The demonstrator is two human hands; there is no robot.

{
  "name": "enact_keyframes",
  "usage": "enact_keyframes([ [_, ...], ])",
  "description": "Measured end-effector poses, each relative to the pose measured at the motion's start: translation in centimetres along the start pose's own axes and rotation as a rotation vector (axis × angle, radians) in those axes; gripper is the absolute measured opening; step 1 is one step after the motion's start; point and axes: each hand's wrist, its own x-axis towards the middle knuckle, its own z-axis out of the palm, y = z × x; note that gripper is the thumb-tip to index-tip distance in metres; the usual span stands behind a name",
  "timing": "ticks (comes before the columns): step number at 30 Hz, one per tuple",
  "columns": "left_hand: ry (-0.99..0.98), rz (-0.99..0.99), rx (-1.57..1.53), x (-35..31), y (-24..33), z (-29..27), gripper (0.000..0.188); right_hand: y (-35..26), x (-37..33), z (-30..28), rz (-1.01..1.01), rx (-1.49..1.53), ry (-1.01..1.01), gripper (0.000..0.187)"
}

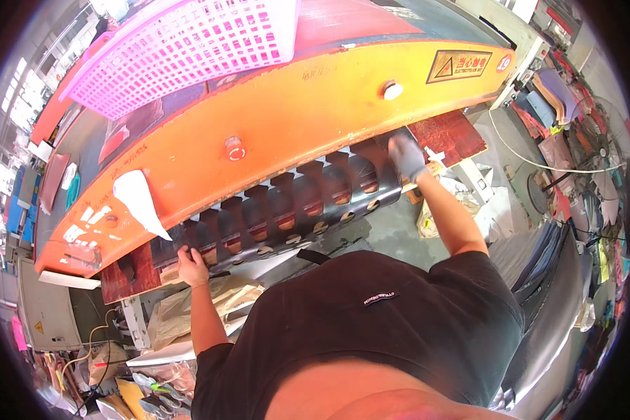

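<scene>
A long black sheet (295, 221) with a row of rounded cut-outs hangs over the front edge of the red board, under the orange machine beam. At its left end my left hand (192, 266) is bare, with the fingers closed on the sheet's edge. My right hand (407, 158), in a grey glove, grips the sheet's right end close to the beam; it is slightly blurred and its fingertips are partly hidden. Between the hands the sheet sags and curves downward. Pale material shows along its far edge, below the beam.
The orange beam (315, 105) carries round buttons and a warning plate. A pink perforated basket (189, 56) sits on top of the machine. The red board (449, 138) sticks out at both ends. A fan (598, 133) and piled sheets (539, 269) stand at right; brown paper (189, 311) lies below.
</scene>
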Motion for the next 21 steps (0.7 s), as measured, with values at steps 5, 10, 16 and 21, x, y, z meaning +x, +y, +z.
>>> enact_keyframes([
  [5, 0.0, -0.009, 0.051, 0.3, 0.1, -0.1, 0.028, 4.5, -3.3, 2.8, -0.03, -0.404, -0.083, 0.026],
  [10, -0.106, -0.087, 0.089, 1.3, 0.1, -0.1, 0.042, 5.4, -3.2, 3.3, -0.048, -0.348, -0.038, 0.031],
  [16, -0.19, -0.196, -0.113, 2.4, -0.3, -0.5, 0.048, 4.5, -2.8, 2.2, -0.023, -0.318, -0.09, 0.034],
  [21, -0.169, -0.165, -0.063, 0.3, -0.3, -1.0, 0.041, 4.6, -4.7, 1.8, 0.037, -0.287, -0.087, 0.033],
])
